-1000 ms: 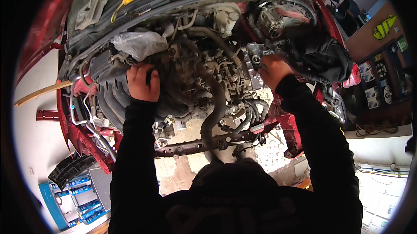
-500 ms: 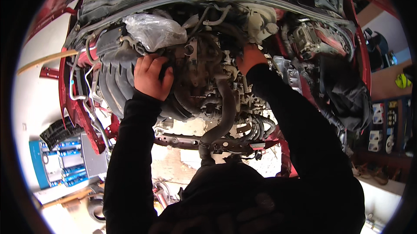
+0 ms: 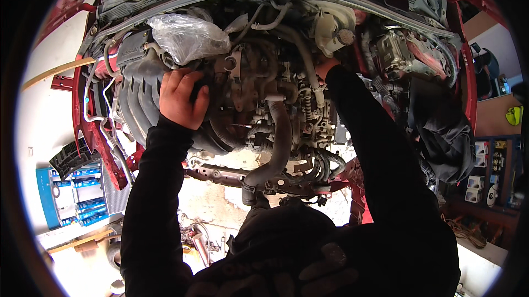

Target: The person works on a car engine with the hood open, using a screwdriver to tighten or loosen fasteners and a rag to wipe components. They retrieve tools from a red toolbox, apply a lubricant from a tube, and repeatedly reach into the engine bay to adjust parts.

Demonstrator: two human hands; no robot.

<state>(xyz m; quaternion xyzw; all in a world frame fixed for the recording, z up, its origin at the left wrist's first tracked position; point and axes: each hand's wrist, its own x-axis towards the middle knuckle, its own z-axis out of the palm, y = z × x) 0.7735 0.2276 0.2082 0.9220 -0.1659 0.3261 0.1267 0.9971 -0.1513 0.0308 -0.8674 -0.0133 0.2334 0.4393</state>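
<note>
Gripping the grey intake manifold (image 3: 138,84) — left hand (image 3: 182,98) clamped; right hand (image 3: 325,67) mostly hidden among hoses (image 3: 275,131) — grip unclear

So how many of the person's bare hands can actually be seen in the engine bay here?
2. The left hand grips the grey intake manifold beside the plastic bag. The right hand is mostly hidden, reaching in below the white reservoir.
</note>
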